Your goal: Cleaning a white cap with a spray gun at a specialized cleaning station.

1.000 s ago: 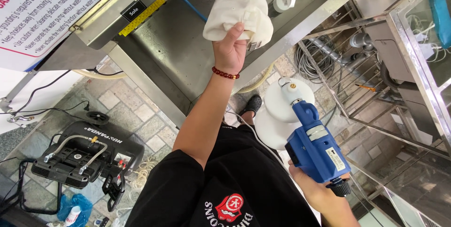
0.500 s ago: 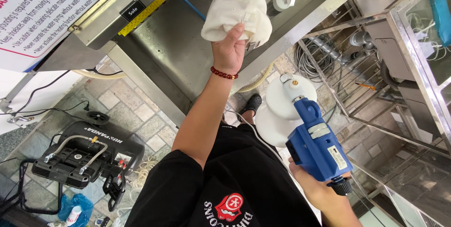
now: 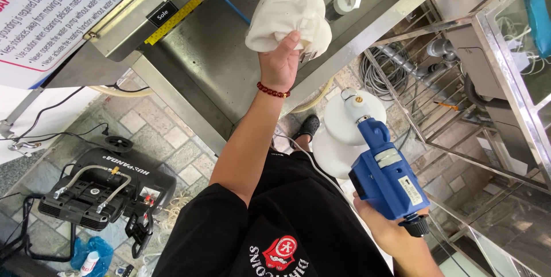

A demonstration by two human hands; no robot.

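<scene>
The left hand (image 3: 279,65) reaches out at full stretch from the shoulder, forearm straight, wrist ringed by a red bead bracelet (image 3: 273,90). Its fingers close on the lower edge of a white cap (image 3: 287,16), thumb tip pressed on the fabric, holding the cap over the steel basin (image 3: 229,53) of a work bench. The cap hangs crown outward, its back strap facing the hand.

The right hand (image 3: 390,228) sits low and close to the body, elbow bent, wrapped around the rear of a blue power tool (image 3: 381,176). The tool points away from the person, its round white head (image 3: 347,125) tipped toward the basin but well apart from the cap. A white cord runs from it across the black shirt.

Left on the paved floor stands a black pressure washer (image 3: 103,188). To the right is a steel wire rack (image 3: 459,99) with coiled hose beneath
</scene>
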